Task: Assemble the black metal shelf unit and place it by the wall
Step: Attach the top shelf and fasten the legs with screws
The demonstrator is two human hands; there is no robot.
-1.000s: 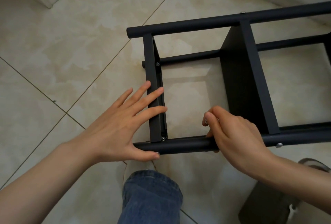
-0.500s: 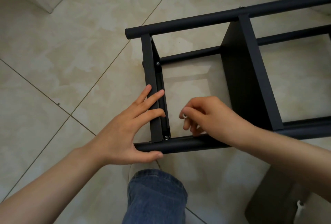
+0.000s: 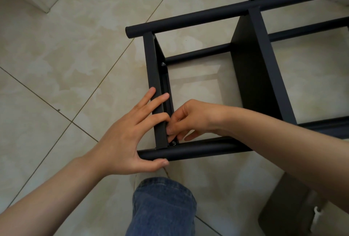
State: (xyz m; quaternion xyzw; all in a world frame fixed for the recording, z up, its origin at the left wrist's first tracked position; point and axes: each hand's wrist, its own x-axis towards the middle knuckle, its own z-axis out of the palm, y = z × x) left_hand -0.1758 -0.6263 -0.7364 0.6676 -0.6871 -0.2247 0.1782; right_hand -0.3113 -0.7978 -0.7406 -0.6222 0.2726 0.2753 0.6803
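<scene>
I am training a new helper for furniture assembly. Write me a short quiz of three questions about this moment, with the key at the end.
1. True or false: the shelf unit lies on its side on the tiled floor.
2. Where are the fingertips of the right hand? A) on the far tube; B) beside the screw, in the corner where the end panel meets the near tube; C) on the jeans.
3. Fill in: the left hand lays straight fingers on the end panel, and its thumb touches the near ____.
Key: 1 true; 2 B; 3 tube.
</scene>
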